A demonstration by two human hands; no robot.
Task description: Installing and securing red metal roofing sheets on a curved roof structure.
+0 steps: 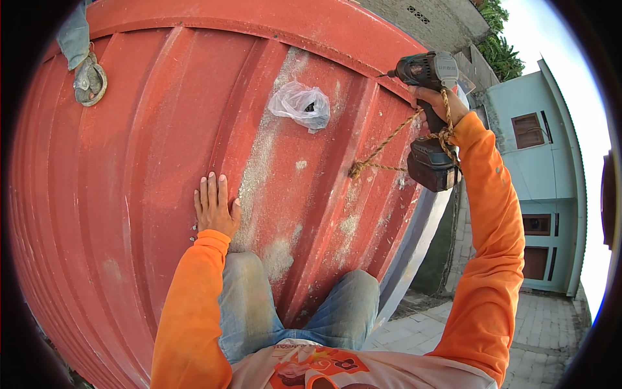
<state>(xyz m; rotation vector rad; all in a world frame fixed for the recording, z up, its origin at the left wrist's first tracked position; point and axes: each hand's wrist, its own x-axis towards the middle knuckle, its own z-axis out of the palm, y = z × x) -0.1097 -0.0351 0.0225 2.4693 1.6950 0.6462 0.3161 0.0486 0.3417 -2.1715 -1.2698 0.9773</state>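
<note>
My right hand (451, 107) grips a cordless drill (435, 71) by its handle, at the roof's right side. Its bit points left at the lower lip of the red ridge cap (304, 29). A brown rope (395, 139) is tied around the drill's handle and runs to a knot on a raised rib of the roof. Flat on the red metal roof sheet (168, 129) rests my left hand (217, 204), fingers stretched out beside a rib. Between the hands lies a clear plastic bag (300, 106) with something dark inside.
Another person's leg and shoe (89, 79) stand on the roof at upper left. Grey dusty patches (277, 258) mark the sheet by my knees. The roof edge (414, 249) drops at right to a paved yard (541, 324) beside a pale blue building (538, 168).
</note>
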